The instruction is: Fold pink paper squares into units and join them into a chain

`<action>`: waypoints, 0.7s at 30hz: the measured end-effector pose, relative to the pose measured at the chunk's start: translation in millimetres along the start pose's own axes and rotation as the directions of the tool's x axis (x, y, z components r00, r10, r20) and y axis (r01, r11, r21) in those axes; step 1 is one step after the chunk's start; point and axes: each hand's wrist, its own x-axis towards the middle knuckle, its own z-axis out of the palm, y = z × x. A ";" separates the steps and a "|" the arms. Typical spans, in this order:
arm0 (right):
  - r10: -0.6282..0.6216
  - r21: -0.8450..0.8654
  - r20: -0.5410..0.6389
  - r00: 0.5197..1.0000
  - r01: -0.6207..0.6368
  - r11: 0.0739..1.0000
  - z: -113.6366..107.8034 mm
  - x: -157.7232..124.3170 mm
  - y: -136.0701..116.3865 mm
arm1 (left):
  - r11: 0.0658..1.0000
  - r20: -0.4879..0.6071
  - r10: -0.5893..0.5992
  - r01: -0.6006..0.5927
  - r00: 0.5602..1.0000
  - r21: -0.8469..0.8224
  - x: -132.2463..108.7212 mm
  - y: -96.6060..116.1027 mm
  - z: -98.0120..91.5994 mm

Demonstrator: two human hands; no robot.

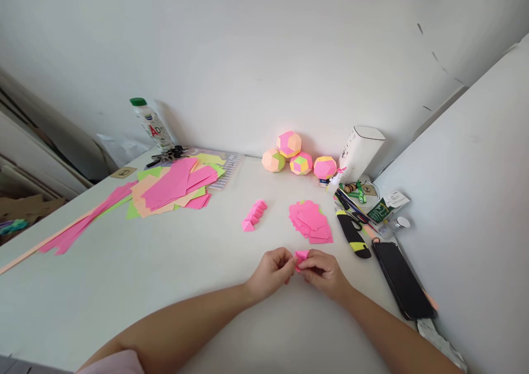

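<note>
A small pink folded paper piece (301,255) is pinched between both hands above the table's near middle. My left hand (273,270) closes on its left side with thumb and fingertips. From the right, my right hand (325,274) grips it too, and the fingers cover part of it. Just beyond the hands lies a loose pile of flat pink paper pieces (311,221). Left of that pile, several folded pink paper units (254,215) stand in a short slanted row.
Multicoloured paper balls (289,144) are stacked by the wall. Coloured paper sheets (169,184) and a white bottle (152,123) lie to the left. Along the right edge are a box cutter (352,233), a phone (404,279) and a white container (361,152).
</note>
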 end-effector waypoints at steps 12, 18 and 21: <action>0.038 0.050 -0.011 0.999 -0.038 0.998 1.0 -2.6 3.6 | 1.000 0.048 0.027 -0.027 0.998 -0.002 -0.8 2.9 0.8; 0.123 0.108 -0.046 0.991 -0.118 0.987 1.3 -1.5 0.4 | 0.995 0.059 0.058 -0.063 0.997 0.076 0.2 0.0 -0.5; 0.149 0.123 -0.052 0.987 -0.142 0.982 1.2 -0.5 -0.3 | 0.991 0.086 0.077 -0.086 0.993 0.102 0.2 -1.2 -0.8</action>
